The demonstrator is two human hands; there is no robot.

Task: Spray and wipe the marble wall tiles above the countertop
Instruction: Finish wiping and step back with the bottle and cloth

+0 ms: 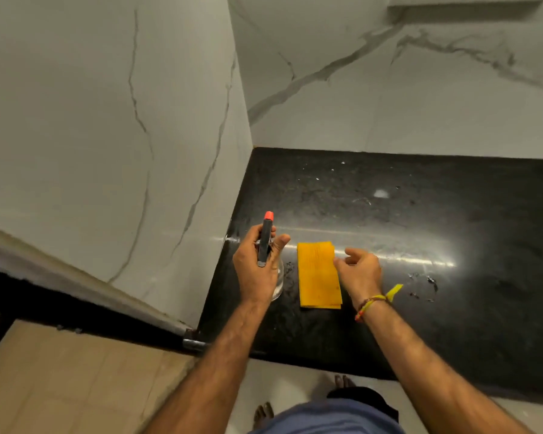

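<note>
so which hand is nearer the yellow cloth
Right. The right hand is at the yellow cloth's right edge, fingertips touching or almost touching it. The left hand sits off its left side, gripping the spray bottle, with a gap of countertop between.

Single head-worn view, steeply down and forward, close over countertop [389, 214] corner and marble walls [389, 98].

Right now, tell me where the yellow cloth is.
In the head view, the folded yellow cloth lies flat on the black countertop near its front left corner, between the left hand gripping the spray bottle and the right hand.
</note>
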